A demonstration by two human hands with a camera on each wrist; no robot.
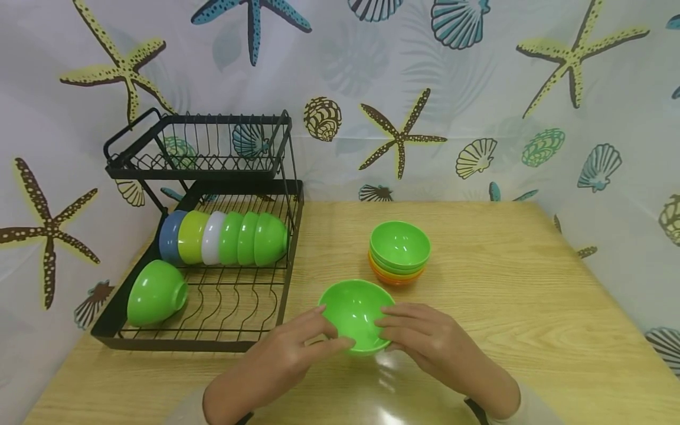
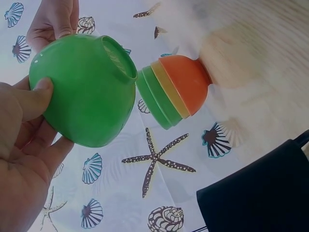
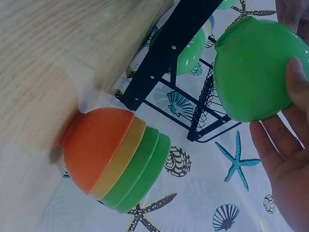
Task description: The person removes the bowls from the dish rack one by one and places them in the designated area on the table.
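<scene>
Between both hands a green bowl (image 1: pixel 355 310) is held above the table, its inside tilted toward the head camera. My left hand (image 1: pixel 294 348) grips its left rim; in the left wrist view the thumb (image 2: pixel 41 94) lies on the outer wall. On the opposite side my right hand (image 1: pixel 425 333) grips the rim, with its thumb (image 3: pixel 297 77) on the outside too. Just behind stands a stack of nested bowls, with a green bowl (image 1: pixel 401 243) on top, another green one and a yellow one (image 2: pixel 171 89) below, and an orange bowl (image 3: pixel 99 145) at the bottom.
A black two-tier dish rack (image 1: pixel 289 283) stands at the left. Its lower tier holds a row of bowls on edge: blue (image 1: pixel 170 239), yellow-green (image 1: pixel 192 237), white (image 1: pixel 212 239) and several green. A larger green bowl (image 1: pixel 151 295) leans at the front left. A patterned curtain (image 1: pixel 340 71) hangs behind.
</scene>
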